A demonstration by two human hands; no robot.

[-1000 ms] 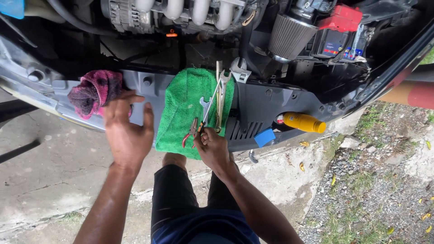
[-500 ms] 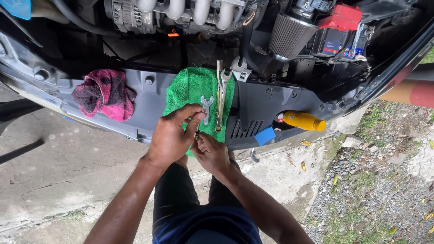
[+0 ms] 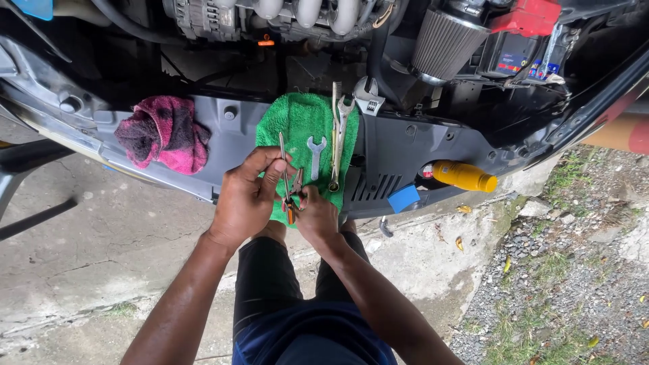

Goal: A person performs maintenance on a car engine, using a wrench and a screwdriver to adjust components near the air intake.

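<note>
Over a car's open engine bay, the left hand (image 3: 247,196) and right hand (image 3: 316,215) meet, both pinching small pliers (image 3: 291,192) at the green towel's (image 3: 297,125) six o'clock edge. Wrenches (image 3: 316,157) lie loose at twelve o'clock; nudging the towel could send them sliding off.

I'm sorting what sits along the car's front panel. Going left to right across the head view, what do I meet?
Pink rag → left hand → green towel → small wrench on the towel → blue block → yellow bottle.
</note>
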